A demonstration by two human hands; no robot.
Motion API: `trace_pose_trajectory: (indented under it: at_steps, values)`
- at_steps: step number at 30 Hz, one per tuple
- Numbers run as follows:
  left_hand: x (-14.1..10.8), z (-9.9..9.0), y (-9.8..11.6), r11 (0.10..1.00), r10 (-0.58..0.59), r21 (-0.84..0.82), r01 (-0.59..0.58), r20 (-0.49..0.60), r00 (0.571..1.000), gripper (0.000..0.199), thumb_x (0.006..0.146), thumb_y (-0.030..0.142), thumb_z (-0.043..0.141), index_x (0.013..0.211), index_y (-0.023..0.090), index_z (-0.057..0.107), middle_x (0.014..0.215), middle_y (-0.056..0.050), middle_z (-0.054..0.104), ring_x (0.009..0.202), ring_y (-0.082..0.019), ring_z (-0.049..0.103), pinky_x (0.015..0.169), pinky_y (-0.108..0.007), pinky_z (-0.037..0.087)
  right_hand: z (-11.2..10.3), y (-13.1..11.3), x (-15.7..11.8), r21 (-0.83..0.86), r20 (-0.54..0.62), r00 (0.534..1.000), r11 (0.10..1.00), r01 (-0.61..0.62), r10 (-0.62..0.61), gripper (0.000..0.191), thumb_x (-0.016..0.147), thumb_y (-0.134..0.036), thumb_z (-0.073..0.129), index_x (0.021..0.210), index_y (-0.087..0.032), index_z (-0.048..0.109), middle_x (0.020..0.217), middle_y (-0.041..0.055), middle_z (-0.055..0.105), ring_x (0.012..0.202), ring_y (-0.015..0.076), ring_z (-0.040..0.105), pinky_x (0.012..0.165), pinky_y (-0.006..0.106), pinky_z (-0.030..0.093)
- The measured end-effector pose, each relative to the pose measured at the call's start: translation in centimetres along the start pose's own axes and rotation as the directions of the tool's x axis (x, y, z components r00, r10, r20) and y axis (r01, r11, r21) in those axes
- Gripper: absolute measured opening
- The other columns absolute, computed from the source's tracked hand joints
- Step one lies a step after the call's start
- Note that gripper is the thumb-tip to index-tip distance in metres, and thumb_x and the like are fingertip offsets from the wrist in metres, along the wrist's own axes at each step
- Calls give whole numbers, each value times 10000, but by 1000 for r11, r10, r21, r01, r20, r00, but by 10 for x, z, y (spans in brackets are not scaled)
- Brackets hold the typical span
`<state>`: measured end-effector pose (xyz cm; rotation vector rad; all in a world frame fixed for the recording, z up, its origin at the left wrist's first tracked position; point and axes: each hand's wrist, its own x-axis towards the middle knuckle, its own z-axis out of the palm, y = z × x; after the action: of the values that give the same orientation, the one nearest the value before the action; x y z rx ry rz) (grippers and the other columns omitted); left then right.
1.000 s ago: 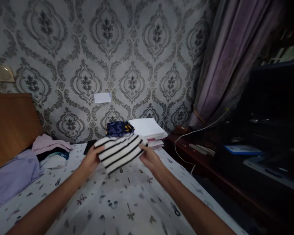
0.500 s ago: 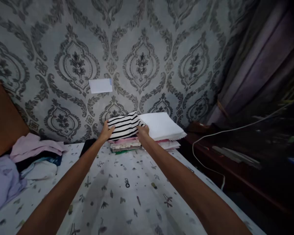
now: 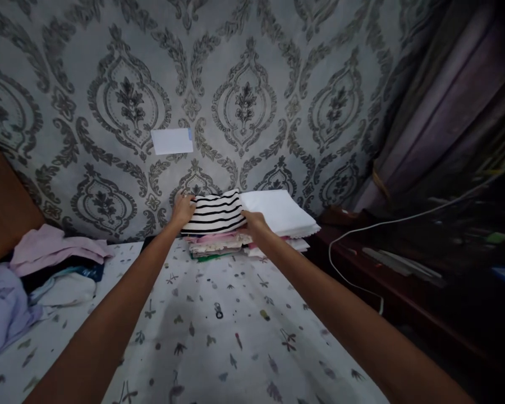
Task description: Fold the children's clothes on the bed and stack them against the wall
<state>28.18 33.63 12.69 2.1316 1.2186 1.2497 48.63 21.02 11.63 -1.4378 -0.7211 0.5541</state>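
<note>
Head view: both hands work at a folded striped cloth (image 3: pixel 216 214) at 12 o'clock, which lies on a pile of folded clothes (image 3: pixel 219 244) on the bed (image 3: pixel 219 336) by the wall. The left hand (image 3: pixel 182 211) touches its left edge, the right hand (image 3: pixel 256 223) its right; fingers are bent, but whether they pinch it, I cannot tell. Soft as it looks, any shift calls for light, even contact. A white folded stack (image 3: pixel 278 210) sits beside it at 1 o'clock; loose clothes (image 3: pixel 59 252) lie at 10 o'clock, in no container.
</note>
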Motion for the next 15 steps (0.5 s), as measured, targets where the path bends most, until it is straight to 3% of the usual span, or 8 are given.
trace_pose_trajectory:
  at_steps: [2,3,5,7,8,9,12,15]
  values:
    - [-6,3,-1,999,-40,30,39,40,998,327,857,197,610,1173,136,665,1284,-180,593,1319,-353,470,1148,-482,327,-7,-7,-11,-188,-12,979,962,196,-202,513,805,-226,605,1304,-141,523,1294,180,597,1254,311,521,1063,540,441]
    - [-11,5,0,997,-62,50,60,44,997,361,876,222,612,1222,125,645,1331,-193,568,1340,-361,451,1156,-488,312,-6,-10,-15,-322,36,933,879,351,-359,528,832,-240,580,1344,-143,502,1391,189,531,1332,317,448,1115,543,379]
    - [-23,8,1,991,-93,101,90,26,995,445,919,271,593,1334,111,572,1488,-220,432,1417,-391,350,1177,-521,251,8,-10,-19,-512,272,737,556,655,-618,504,904,-271,489,1393,-147,485,1507,185,430,1419,316,343,1165,551,288]
    - [-34,12,1,990,-47,135,43,25,999,515,989,348,488,1432,87,469,1612,-242,214,1477,-465,164,1162,-606,180,33,-1,-16,-524,481,565,297,799,-671,496,955,-320,413,1424,-177,483,1553,160,395,1450,322,300,1173,583,232]
    - [-39,15,-1,987,-32,157,23,56,998,544,1008,398,439,1472,116,428,1639,-221,151,1490,-469,105,1153,-614,172,47,7,-11,-529,528,548,254,810,-649,507,967,-354,395,1440,-192,479,1560,154,395,1454,336,295,1166,608,217]
    - [-45,17,-5,983,-35,182,19,82,996,560,996,422,468,1486,155,419,1650,-222,130,1500,-451,109,1148,-631,182,60,15,-5,-560,539,576,249,790,-615,527,972,-392,383,1454,-197,472,1561,161,397,1451,359,297,1151,637,211]
    - [-67,18,-19,974,-27,227,-11,165,986,604,978,449,494,1522,222,362,1649,-219,162,1510,-417,154,1140,-659,231,87,39,17,-707,478,724,272,653,-497,609,967,-469,376,1490,-163,439,1544,224,399,1416,427,324,1091,686,255]
    - [-101,0,-32,966,57,230,-119,260,964,631,1006,460,384,1571,225,230,1639,-206,209,1522,-344,187,1176,-570,272,91,47,31,-745,488,733,212,633,-474,644,963,-482,393,1527,-171,383,1556,223,374,1407,424,330,1076,664,284]
